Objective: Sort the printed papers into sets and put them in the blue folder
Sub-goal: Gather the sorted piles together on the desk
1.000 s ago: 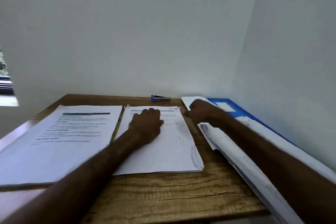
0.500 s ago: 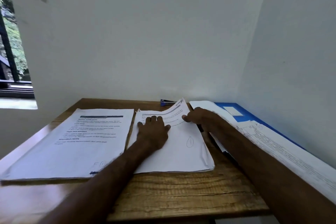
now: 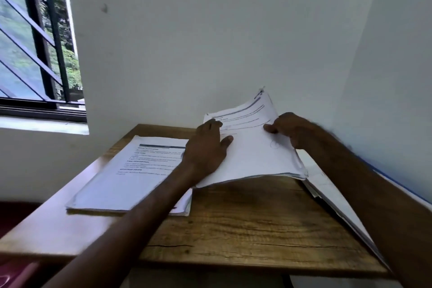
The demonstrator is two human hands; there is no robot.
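Hands both on the middle stack (image 3: 252,154). Left hand (image 3: 208,145) lies flat on top near its left edge, fingers roughly straight, thumb spread: pressing, not gripping. Right hand (image 3: 289,130) grips the right edge, thumb on top, fingers curled underneath.

Stack is bowed. Its far right corner sticks up against the wall, and its near edge is off the surface (image 3: 245,229) with shadow visible underneath. Its right edge overlaps the right-hand pile (image 3: 327,184).

Layout:
- left stack (image 3: 138,170) lies flat on the surface, printed page up, just beside the held stack, under the left forearm
- right-hand pile lies along the wall side
- blue folder (image 3: 402,188) shows only as a blue strip past the right arm. It looks to sit under that pile, but can't confirm

Progress estimate: sorting looks mostly done, with three separate piles. Can't tell if any set is properly inside the folder or only resting on it. Remaining, as I read it: file the held stack in the folder, then the left stack. Roughly mid-task.

Risk: the one-sided grip on a thick, loose stack could let sheets fan out or slip.
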